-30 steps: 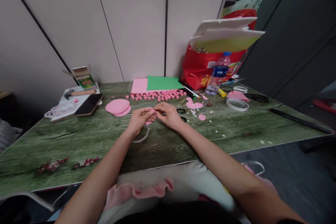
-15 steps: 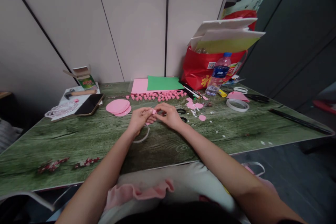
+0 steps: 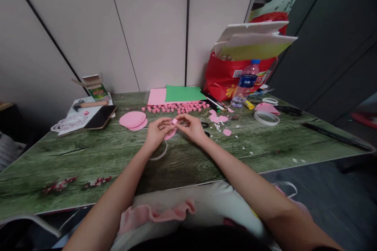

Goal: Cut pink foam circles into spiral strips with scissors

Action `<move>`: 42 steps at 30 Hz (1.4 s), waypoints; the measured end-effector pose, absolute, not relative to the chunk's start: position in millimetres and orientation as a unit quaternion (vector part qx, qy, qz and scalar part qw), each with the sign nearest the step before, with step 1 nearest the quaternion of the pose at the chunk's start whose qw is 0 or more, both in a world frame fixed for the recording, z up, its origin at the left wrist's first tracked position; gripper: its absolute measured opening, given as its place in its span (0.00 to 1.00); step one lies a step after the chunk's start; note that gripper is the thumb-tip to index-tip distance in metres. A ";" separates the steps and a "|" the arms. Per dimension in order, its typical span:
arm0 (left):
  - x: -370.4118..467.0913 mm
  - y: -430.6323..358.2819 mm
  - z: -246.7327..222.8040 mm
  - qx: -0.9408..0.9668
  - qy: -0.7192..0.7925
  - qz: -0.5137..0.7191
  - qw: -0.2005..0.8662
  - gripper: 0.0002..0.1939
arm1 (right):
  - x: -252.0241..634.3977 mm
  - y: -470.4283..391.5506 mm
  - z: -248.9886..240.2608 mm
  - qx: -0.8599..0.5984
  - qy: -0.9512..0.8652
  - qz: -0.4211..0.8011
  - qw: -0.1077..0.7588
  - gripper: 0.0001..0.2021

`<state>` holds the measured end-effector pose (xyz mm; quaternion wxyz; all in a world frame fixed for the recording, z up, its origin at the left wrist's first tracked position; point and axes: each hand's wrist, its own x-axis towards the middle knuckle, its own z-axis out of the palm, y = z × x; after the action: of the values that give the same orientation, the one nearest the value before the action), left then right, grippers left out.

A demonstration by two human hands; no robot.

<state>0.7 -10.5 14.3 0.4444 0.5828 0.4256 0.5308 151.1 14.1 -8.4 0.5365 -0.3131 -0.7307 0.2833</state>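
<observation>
Between the fingertips of my left hand [image 3: 159, 131] and my right hand [image 3: 191, 127] is a small rolled pink paper flower [image 3: 174, 121]. Both hands are closed in a pinch around it. Below the fingers a pink paper piece [image 3: 170, 135] shows in part. A roll of white tape [image 3: 160, 153] lies by my left wrist, partly hidden. Black-handled scissors [image 3: 205, 125] rest beside my right hand, mostly covered by it. Behind the hands several small pink paper flowers [image 3: 182, 107] stand in rows. Left of them lie pink paper circles [image 3: 132, 119], stacked.
Pink and green sheets [image 3: 185, 93] lie at the back. On the right are a red bag [image 3: 219, 76], a water bottle [image 3: 245, 86], a tape roll [image 3: 266, 118] and paper scraps [image 3: 218, 117]. A phone [image 3: 100, 117], a hammer [image 3: 91, 104] and pearl strings [image 3: 68, 122] are at left.
My fingers have shifted around the small pink flower, which now sits slightly higher at the fingertips. More of the pink paper below my left hand shows.
</observation>
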 end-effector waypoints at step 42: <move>0.4 -9.7 12.8 0.578 0.424 0.529 0.453 0.17 | 152.7 6.9 -0.5 -0.299 -0.798 0.170 0.495 0.04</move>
<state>0.4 -9.7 12.8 0.4530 0.5783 0.4245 0.5293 152.7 6.9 -0.5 0.4949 -0.2990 -0.7979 0.1702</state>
